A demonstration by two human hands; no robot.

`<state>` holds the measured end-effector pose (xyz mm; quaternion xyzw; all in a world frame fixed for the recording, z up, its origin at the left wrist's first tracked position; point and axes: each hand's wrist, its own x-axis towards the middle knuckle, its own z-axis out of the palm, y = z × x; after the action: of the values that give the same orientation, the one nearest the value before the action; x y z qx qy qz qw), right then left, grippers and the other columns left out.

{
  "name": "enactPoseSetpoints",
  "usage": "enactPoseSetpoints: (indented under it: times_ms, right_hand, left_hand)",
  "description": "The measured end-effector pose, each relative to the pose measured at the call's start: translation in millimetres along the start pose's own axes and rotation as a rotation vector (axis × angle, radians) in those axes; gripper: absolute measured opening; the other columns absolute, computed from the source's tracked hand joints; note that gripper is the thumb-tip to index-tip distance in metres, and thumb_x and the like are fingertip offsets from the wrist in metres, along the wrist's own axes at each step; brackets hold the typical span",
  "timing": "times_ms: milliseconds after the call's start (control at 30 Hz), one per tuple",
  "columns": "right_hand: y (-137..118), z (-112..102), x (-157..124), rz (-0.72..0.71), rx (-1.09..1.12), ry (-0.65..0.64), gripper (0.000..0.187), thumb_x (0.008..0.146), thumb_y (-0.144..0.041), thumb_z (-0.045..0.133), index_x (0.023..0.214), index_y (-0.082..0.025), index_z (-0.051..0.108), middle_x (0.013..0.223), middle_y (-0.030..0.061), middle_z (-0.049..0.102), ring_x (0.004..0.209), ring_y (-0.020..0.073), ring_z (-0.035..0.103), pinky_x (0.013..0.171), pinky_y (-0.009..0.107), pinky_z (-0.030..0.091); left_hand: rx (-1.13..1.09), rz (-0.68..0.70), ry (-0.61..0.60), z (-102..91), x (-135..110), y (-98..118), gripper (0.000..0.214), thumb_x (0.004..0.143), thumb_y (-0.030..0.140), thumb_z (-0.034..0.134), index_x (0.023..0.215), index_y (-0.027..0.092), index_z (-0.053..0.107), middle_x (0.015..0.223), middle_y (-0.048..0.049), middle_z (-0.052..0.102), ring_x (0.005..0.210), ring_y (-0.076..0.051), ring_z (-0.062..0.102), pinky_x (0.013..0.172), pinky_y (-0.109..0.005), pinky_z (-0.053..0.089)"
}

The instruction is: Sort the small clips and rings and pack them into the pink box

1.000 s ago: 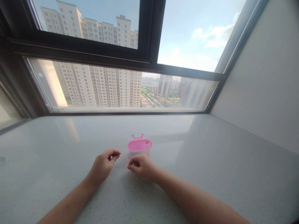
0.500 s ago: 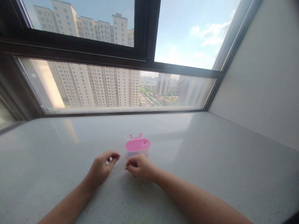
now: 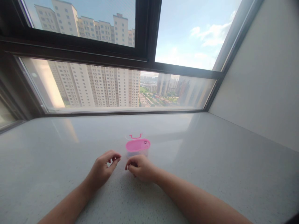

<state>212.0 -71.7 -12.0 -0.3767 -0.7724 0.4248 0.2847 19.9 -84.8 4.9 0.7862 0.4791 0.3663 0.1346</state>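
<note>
My left hand (image 3: 104,166) is closed in a pinch, thumb and forefinger together, just above the speckled pale sill. Anything between those fingertips is too small to make out. A short gap away, my right hand (image 3: 141,168) is curled with its fingertips drawn together and turned toward the left one. What it holds, if anything, cannot be seen. Right behind this hand stands a small oval box with a pink lid (image 3: 135,145) and clear sides, its lower front partly covered by the hand. A dark ring shape (image 3: 145,142) shows on the lid.
Behind the box is a pink handle (image 3: 135,137). The pale sill (image 3: 210,161) runs back to a dark-framed window (image 3: 126,113), with tall buildings outside. A white wall (image 3: 263,77) rises on the right.
My left hand has shifted very slightly right, its fingertips nearer the right hand. A small pale spot seen below its fingers before no longer shows. The box stays in place.
</note>
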Motion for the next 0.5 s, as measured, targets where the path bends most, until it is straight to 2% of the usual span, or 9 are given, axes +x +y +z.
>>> enactPoseSetpoints:
  times_ms: [500]
  right_hand:
    - [6.4, -2.9, 1.4, -0.076, -0.075, -0.015, 0.022, 0.065, -0.007, 0.048, 0.077, -0.013, 0.066, 0.051, -0.005, 0.045, 0.047, 0.0051, 0.038, 0.043, 0.016, 0.026]
  left_hand:
    - [-0.023, 0.025, -0.011, 2.0, -2.6, -1.1, 0.01, 0.081, 0.02, 0.05, 0.078, 0.02, 0.059, 0.071, 0.001, 0.059, 0.066, -0.013, 0.053, 0.061, -0.022, 0.041]
